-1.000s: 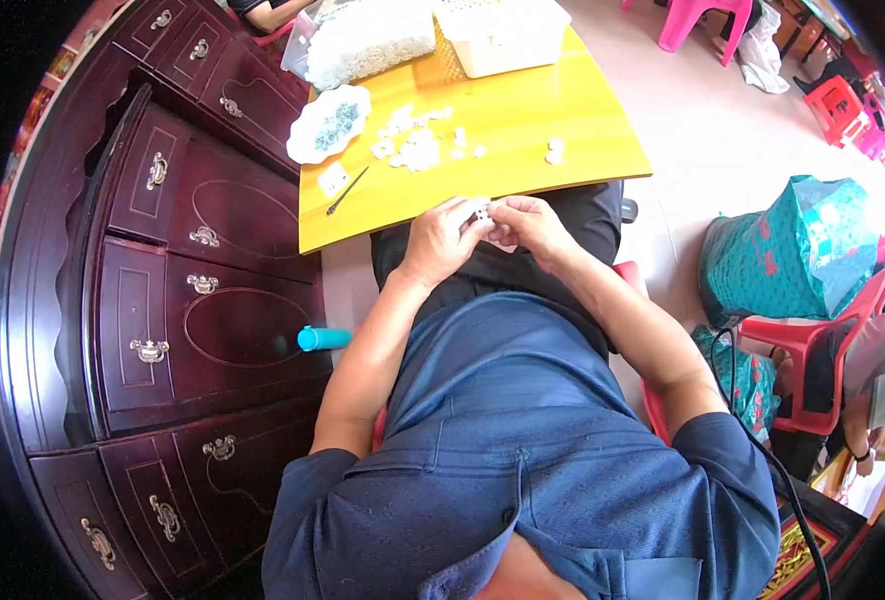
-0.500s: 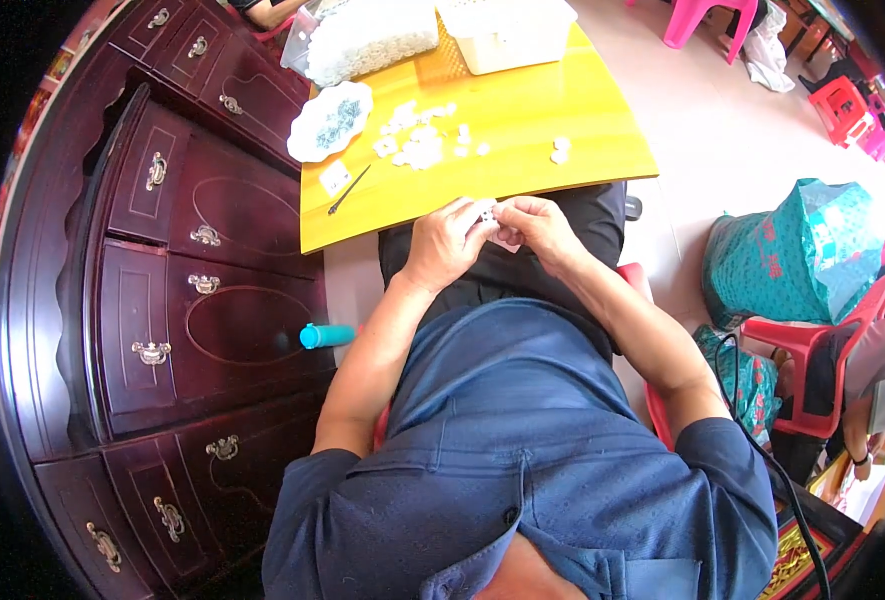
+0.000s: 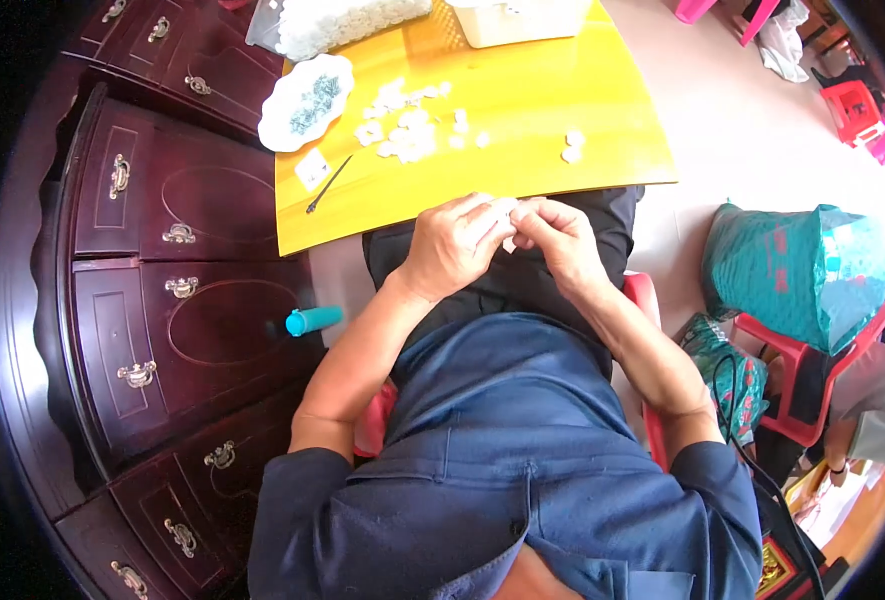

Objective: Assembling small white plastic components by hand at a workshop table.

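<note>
My left hand [image 3: 454, 243] and my right hand [image 3: 560, 236] meet above my lap at the near edge of a yellow table [image 3: 522, 100]. Together they pinch a small white piece [image 3: 509, 242], mostly hidden by the fingers. A scatter of similar small white pieces [image 3: 402, 125] lies on the table ahead, with two more [image 3: 570, 146] apart to the right. A thin dark tool [image 3: 329, 184] rests on the table's left side beside a white square [image 3: 311, 168].
A white oval dish [image 3: 305, 100] with greenish bits, a clear bag of white pieces [image 3: 347, 20] and a white tub [image 3: 527, 18] stand at the table's back. Dark wooden drawers [image 3: 152, 300] line the left; a teal cylinder [image 3: 313, 320] lies there. Teal bag [image 3: 812, 270] and red chairs are right.
Both hands stay together at the table edge, fingers shifting slightly on the small white piece. The view has tilted a little.
</note>
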`<state>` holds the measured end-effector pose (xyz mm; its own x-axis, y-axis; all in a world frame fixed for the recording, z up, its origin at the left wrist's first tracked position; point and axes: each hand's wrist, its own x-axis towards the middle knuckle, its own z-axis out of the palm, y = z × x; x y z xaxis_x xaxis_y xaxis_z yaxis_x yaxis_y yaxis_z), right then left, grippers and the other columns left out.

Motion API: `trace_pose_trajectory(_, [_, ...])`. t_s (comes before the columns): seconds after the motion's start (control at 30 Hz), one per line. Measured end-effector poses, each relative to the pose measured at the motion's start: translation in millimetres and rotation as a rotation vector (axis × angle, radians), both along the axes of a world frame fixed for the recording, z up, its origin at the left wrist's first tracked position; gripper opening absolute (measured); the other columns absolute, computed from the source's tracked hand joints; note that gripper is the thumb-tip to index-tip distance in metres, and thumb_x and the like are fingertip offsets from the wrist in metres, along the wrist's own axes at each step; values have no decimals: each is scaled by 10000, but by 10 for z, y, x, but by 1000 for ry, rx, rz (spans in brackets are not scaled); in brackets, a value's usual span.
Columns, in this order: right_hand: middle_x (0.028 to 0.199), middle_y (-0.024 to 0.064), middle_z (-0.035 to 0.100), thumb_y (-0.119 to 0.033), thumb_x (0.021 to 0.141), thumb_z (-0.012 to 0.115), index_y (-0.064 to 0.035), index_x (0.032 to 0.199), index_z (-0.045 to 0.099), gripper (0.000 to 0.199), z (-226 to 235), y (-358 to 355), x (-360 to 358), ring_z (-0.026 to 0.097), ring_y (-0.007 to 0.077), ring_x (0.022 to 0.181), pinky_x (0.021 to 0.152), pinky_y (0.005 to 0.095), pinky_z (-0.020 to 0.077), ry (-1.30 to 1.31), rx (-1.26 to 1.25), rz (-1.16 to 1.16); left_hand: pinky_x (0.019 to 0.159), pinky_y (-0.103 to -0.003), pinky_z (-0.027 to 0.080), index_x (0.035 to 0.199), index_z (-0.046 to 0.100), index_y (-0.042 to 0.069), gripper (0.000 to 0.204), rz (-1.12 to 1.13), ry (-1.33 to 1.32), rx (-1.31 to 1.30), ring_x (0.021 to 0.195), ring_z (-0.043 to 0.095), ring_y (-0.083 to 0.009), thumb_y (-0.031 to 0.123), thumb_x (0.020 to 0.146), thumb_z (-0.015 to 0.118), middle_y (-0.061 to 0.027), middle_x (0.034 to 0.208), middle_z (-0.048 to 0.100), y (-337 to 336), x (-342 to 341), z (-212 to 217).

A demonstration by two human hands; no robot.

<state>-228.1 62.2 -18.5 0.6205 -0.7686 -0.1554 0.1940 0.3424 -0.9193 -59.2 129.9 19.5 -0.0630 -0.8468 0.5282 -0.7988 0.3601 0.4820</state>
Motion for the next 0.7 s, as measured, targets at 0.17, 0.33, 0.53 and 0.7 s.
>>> trace_pose_trajectory(0.17, [816,-6,676,-183,1003,643,-18,965,734,192,-54,-36,-15,591,65,750,714,221,475,36,-34,17,731,-359,570,980,720,24,182,-85,40,-6,822,706,-290,67,812,775,-114,927,723,-112,90,-15])
trace_pose_trajectory(0.33, [861,-8,680,-181,1020,622,-7,997,695,191,7,-146,-17,607,68,770,731,220,490,76,-44,15,745,-366,573,993,722,16,206,-97,87,72,844,701,-298,94,813,783,-121,941,714,-224,203,105])
trace_pose_trajectory(0.53, [862,-20,687,-201,1015,619,-34,959,717,201,287,-621,-199,584,64,781,757,235,482,269,-187,-10,668,-354,542,965,725,38,131,148,44,98,782,677,-269,86,846,750,-116,941,695,-497,743,176])
trace_pose_trajectory(0.7, [792,-22,632,-225,1020,605,-11,942,696,245,239,-1131,-370,543,71,753,717,244,451,441,-395,-56,710,-386,541,859,708,59,41,237,-110,115,797,664,-292,94,838,715,-92,915,688,-828,1124,69])
